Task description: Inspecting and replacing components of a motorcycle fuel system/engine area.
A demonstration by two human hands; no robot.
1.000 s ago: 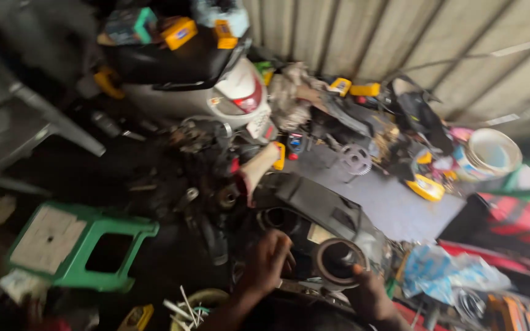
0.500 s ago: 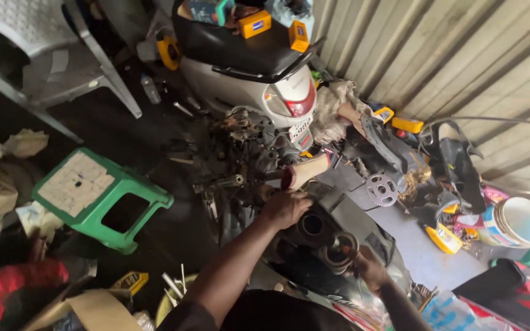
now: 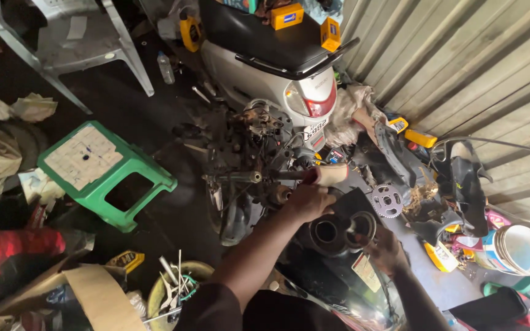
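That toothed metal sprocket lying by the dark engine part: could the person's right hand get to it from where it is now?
Probably yes. The right hand rests on the dark round-holed engine part, and the sprocket lies just beyond it on the grey sheet, uncovered from above. Only loose clutter sits beside it.

Two small yellow boxes [image 3: 287,16] with blue labels sit on the black scooter seat [image 3: 246,37] at the top. A third yellow box [image 3: 420,138] lies by the metal wall, right of the scooter. A white number plate [image 3: 317,129] hangs under the red tail lamp [image 3: 321,103]. A pale rectangular label [image 3: 367,271] is stuck on the black part near the right hand [image 3: 387,250]. A yellow packet [image 3: 129,260] lies on the floor below the green stool [image 3: 108,175].
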